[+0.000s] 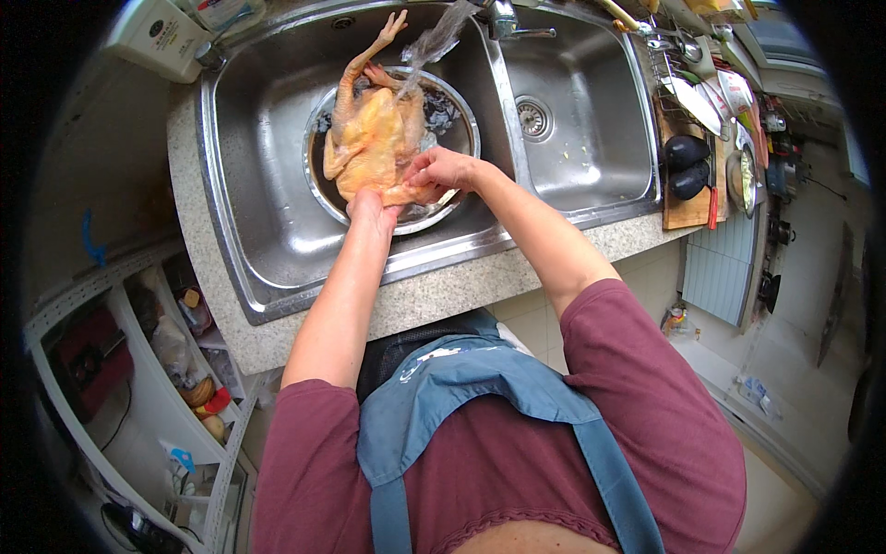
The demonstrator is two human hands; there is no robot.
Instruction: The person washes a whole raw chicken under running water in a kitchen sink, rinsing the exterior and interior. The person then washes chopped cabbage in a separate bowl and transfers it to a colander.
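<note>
A whole plucked raw chicken (377, 128) lies in a round metal basin (474, 131) in the left bowl of a steel sink (270, 235). One leg with its foot sticks up past the far rim. My left hand (374, 210) grips the chicken's near end from below. Close beside it, the bent fingers of my right hand (443, 173) pinch a narrow part at the same end; I cannot tell whether this is neck or wing. A stream of water (439, 34) runs down onto the bird's far right side. Dark, shiny patches show in the basin around it.
The tap (505, 21) stands behind the divider, beside the right sink bowl (581, 124). Farther right, two dark eggplants (687, 166) rest on a wooden cutting board (682, 213) near a red-handled tool (713, 208) and a dish rack (668, 69). A white jug (159, 38) occupies the back left corner.
</note>
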